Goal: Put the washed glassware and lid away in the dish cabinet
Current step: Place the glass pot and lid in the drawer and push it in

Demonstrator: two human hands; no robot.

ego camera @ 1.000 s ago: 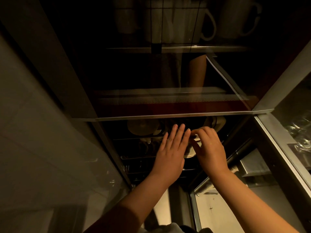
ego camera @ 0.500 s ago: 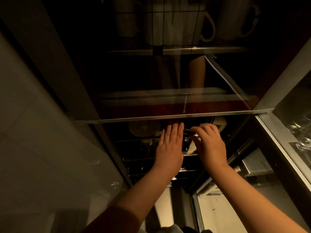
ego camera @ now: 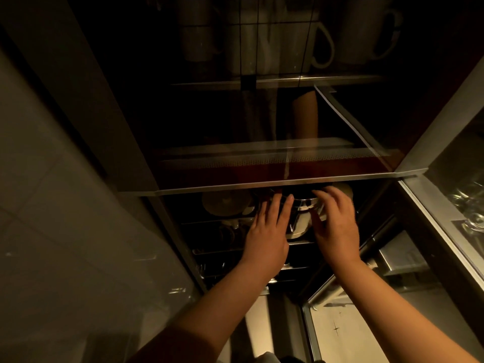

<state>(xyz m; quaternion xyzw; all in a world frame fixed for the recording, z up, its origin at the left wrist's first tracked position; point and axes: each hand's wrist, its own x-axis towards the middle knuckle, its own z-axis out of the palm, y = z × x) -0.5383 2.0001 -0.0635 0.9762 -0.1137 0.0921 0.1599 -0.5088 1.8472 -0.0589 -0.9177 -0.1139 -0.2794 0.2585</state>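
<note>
I see right hand (ego camera: pixel 337 221) curled over shiny round metal-rimmed lid (ego camera: pixel 305 203), fingers hooked on its far edge. Left hand (ego camera: pixel 269 229) flat, fingers straight, pressed against lid's left side. Lid sits on wire rack (ego camera: pixel 220 251) inside dark dish cabinet, under silver cabinet ledge (ego camera: pixel 262 185). Pale round plate (ego camera: pixel 224 204) just left. White mugs (ego camera: pixel 366 30) on upper shelf.

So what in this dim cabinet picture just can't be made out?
Head view only:
- Shiny object between the hands: lid or pot unclear, mostly covered by right hand.
- Left hand fingertips: contact lost in shadow.
- Lower racks: contents too dark.
- Glassware: cut off by right edge.
</note>
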